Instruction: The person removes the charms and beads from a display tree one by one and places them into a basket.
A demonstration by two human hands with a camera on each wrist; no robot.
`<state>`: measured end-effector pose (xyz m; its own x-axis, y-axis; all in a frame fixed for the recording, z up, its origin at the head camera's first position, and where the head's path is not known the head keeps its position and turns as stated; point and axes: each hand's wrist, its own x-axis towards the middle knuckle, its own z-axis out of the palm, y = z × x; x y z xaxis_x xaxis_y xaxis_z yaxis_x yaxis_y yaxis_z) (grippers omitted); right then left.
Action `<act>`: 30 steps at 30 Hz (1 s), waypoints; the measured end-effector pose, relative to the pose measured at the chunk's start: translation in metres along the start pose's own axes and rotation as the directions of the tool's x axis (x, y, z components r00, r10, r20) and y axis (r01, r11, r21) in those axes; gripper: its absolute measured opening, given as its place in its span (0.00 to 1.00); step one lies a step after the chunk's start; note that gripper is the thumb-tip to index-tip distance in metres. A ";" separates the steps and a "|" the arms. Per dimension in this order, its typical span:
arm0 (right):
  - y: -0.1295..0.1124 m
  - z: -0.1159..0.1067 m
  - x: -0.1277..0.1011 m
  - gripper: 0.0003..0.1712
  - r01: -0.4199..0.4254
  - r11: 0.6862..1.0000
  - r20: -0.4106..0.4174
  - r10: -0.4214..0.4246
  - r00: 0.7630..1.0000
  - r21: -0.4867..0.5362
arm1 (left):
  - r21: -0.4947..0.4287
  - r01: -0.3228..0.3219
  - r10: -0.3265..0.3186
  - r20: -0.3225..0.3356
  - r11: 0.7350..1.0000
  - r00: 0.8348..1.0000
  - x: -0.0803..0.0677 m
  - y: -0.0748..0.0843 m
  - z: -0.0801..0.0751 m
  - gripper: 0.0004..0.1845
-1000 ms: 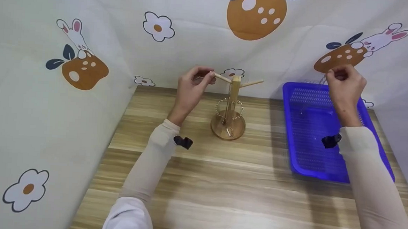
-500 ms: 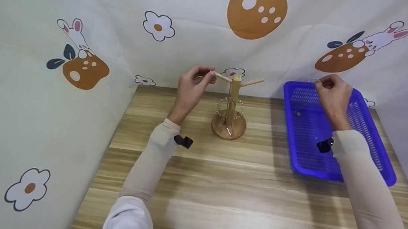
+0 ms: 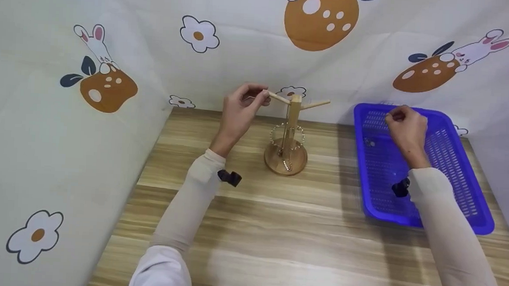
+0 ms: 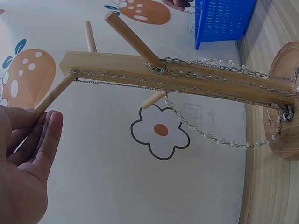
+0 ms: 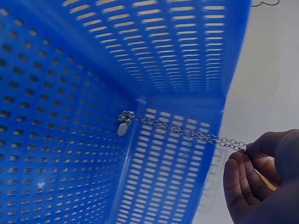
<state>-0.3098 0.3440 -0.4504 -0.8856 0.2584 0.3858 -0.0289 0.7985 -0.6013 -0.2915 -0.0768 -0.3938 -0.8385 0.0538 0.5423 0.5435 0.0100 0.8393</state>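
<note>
A wooden jewellery stand [image 3: 289,134] with pegs rises from a round base at the back of the table; chains and a pearl strand [image 4: 210,135] hang on it. My left hand [image 3: 239,109] pinches the tip of the stand's left peg [image 4: 51,98] between thumb and fingers. My right hand [image 3: 405,129] is over the blue perforated basket [image 3: 453,171] and pinches one end of a thin silver chain [image 5: 187,132]. The chain's other end, with a small tag [image 5: 123,128], touches the basket's inner wall [image 5: 182,56].
The table [image 3: 276,231] is light wood, enclosed by a cartoon-print cloth on the left, back and right. The basket sits at the right edge of the table. Black wrist cameras [image 3: 228,177] sit on both forearms.
My right hand has come down and to the left, from above the basket's back rim into the basket, carrying the chain. The left hand stayed on the peg.
</note>
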 end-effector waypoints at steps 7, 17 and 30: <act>0.008 0.005 -0.005 0.14 0.029 1.000 0.092 -0.028 0.995 -0.011 | 0.001 0.017 -0.017 -0.002 1.000 1.000 -0.001 0.000 0.001 0.09; 0.018 0.011 -0.008 0.11 0.065 0.996 0.187 -0.053 0.981 -0.056 | -0.008 0.026 -0.026 0.001 1.000 1.000 -0.001 -0.001 0.001 0.11; 0.025 0.017 -0.010 0.12 0.067 0.993 0.310 -0.034 0.950 -0.097 | 0.002 0.015 -0.015 -0.001 1.000 1.000 0.000 -0.001 0.000 0.11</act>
<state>-0.3101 0.3522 -0.4815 -0.9842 0.0502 0.1700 -0.0429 0.8632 -0.5030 -0.2921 -0.0766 -0.3948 -0.8466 0.0523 0.5297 0.5310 0.0132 0.8473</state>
